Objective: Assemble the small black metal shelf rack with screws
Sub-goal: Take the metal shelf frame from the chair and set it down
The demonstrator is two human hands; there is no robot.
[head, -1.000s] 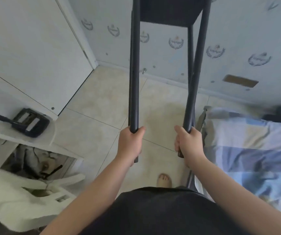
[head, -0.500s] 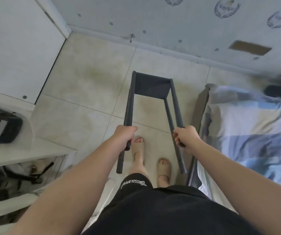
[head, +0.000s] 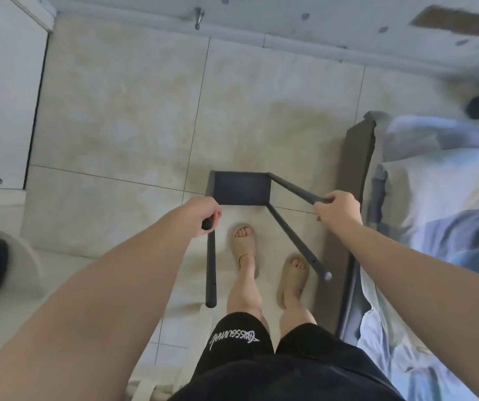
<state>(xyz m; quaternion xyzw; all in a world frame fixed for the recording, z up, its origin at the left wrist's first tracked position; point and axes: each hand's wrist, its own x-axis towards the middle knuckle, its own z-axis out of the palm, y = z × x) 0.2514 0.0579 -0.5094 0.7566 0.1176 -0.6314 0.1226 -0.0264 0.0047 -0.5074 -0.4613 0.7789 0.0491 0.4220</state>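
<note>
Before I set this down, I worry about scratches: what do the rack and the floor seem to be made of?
Rack: looks like metal, thin round tube legs and a flat panel, with a matt black coating; small screw holes near the leg ends, no sheen.
Floor: probably glazed ceramic tile, pale mottled beige; straight grout lines and a soft shine.

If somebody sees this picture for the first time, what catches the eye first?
The black rack stands out at the centre, above the tiled floor, its legs pointing toward the person. The left hand grips one leg, the right hand another. A blue-checked bed lies at right.
</note>
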